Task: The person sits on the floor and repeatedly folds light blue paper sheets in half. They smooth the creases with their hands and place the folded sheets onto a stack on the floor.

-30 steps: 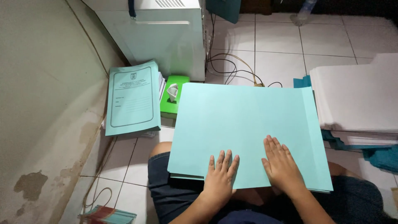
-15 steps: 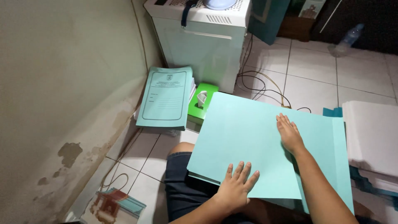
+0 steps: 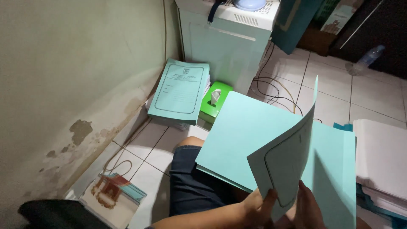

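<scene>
A: Start at your fingers. What do they have?

B: Your left hand (image 3: 258, 208) pinches the bottom edge of a raised teal cover sheet (image 3: 288, 157), thumb on the near face and the other fingers hidden behind it. Your right hand (image 3: 307, 208) grips the same bottom edge just beside the left. Both are clamped on the sheet.

A: How do you expect it to handle?

B: It looks like thin card: light, a bit springy, stiff enough to stand tilted from one edge, yet it bows along its length. Held only at the bottom, the top corner can flop or crease, so a grip further up a side edge would likely steady it. The surface seems smooth, so a pinch should serve better than flat pressure.

A: Where is it resting?

B: It rises from the teal folder stack (image 3: 241, 135) lying across your lap, over your dark shorts (image 3: 190, 186).

A: And the edges and room around you?

B: To your right, a pile of white paper (image 3: 381, 157) sits just beside the stack, so that side is tight. Ahead lie a green tissue box (image 3: 215, 101) and a stack of green-covered booklets (image 3: 180, 91), with a white appliance (image 3: 224, 38) and loose cables (image 3: 275, 91) behind. The wall (image 3: 63, 85) closes your left; open floor tiles (image 3: 144, 144) lie between it and your knee.
</scene>
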